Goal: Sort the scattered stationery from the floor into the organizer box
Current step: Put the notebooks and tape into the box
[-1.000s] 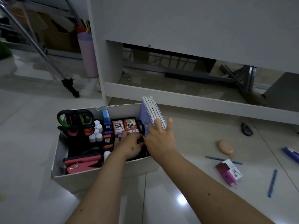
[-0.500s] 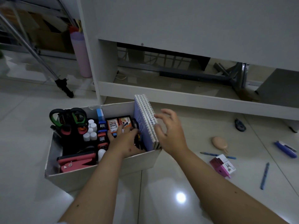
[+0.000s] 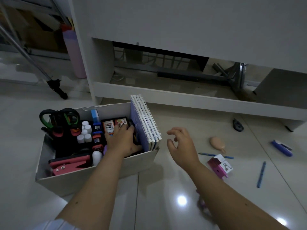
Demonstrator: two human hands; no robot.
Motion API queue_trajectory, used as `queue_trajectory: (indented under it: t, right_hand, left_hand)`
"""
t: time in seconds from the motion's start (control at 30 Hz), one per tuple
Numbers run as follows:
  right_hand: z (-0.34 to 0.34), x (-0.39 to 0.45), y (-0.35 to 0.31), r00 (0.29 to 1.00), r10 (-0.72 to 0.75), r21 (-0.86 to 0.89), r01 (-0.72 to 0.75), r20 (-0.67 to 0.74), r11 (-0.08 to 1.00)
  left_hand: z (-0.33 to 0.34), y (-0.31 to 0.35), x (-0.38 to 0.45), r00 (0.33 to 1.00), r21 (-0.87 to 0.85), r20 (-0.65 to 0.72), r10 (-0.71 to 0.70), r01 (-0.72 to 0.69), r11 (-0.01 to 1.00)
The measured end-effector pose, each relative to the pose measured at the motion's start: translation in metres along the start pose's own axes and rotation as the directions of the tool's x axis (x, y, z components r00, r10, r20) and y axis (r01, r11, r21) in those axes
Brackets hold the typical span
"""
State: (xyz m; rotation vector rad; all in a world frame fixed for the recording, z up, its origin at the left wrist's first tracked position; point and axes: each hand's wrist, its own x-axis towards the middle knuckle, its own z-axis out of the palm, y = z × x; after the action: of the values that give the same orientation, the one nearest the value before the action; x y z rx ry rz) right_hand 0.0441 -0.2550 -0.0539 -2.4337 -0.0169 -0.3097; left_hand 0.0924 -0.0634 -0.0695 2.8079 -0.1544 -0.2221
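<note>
Two bare hands work over a glossy tiled floor. The left hand reaches down into the organizer box, palm down, its fingers spread loosely over the small ink cartons and a dark item beside the notebooks; whether it actually holds anything there I cannot tell. The right hand hovers just right of the box, above the floor, fingers relaxed and lightly curved, thumb apart, holding nothing.

The organizer box is plain white cardboard, rectangular and open-topped. Several spiral-bound notebooks stand upright against its right wall, white wire coils uppermost, covers pale blue. At the far left, scissors with glossy green, black and orange loop handles stand up. Next to them sits a cluster of small white-capped bottles. A flat pink-red hole punch of metal and plastic lies in the near left corner.

On the floor to the right lie scattered pieces: a small pink and white carton, a slim blue pen just beyond it, another blue pen farther right, a smooth peach rounded object, a purple stapler-like tool and a small dark clip near the white cabinet.
</note>
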Motion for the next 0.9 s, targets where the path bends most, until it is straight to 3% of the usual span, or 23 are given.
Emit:
queue_trajectory:
  t: [0.1, 0.17, 0.4, 0.53, 0.73, 0.8, 0.9]
  right_hand:
    - [0.000, 0.001, 0.004, 1.000, 0.022, -0.020, -0.022, 0.020, 1.000]
    - [0.002, 0.002, 0.006, 0.999, 0.035, -0.024, -0.034, 0.029, 0.999]
    - [0.012, -0.001, 0.004, 0.999, 0.015, 0.022, -0.015, 0.030, 1.000]
    - [0.017, -0.005, -0.003, 0.998, -0.016, 0.066, 0.012, 0.057, 0.998]
    - [0.024, -0.006, -0.014, 0.993, -0.052, 0.121, 0.038, 0.109, 0.992]
    - [0.023, -0.006, -0.016, 0.992, -0.058, 0.125, 0.045, 0.108, 0.991]
    - [0.019, -0.008, -0.014, 0.991, -0.062, 0.124, 0.047, 0.119, 0.991]
  left_hand:
    - [-0.003, -0.001, 0.000, 0.985, -0.078, 0.171, 0.000, 0.013, 0.997]
    - [-0.004, 0.004, 0.000, 0.977, -0.063, 0.209, -0.034, 0.048, 0.997]
    - [-0.001, 0.015, 0.001, 0.986, -0.005, 0.130, -0.107, 0.109, 0.994]
    - [0.003, 0.012, 0.005, 0.994, 0.041, -0.015, -0.105, 0.106, 0.994]
    - [0.007, 0.012, 0.008, 0.995, 0.031, 0.007, -0.098, 0.097, 0.995]
    - [0.007, 0.009, 0.008, 0.996, -0.008, -0.007, -0.090, 0.090, 0.996]
    - [0.004, 0.001, 0.007, 0.990, -0.201, -0.103, -0.093, 0.071, 0.977]
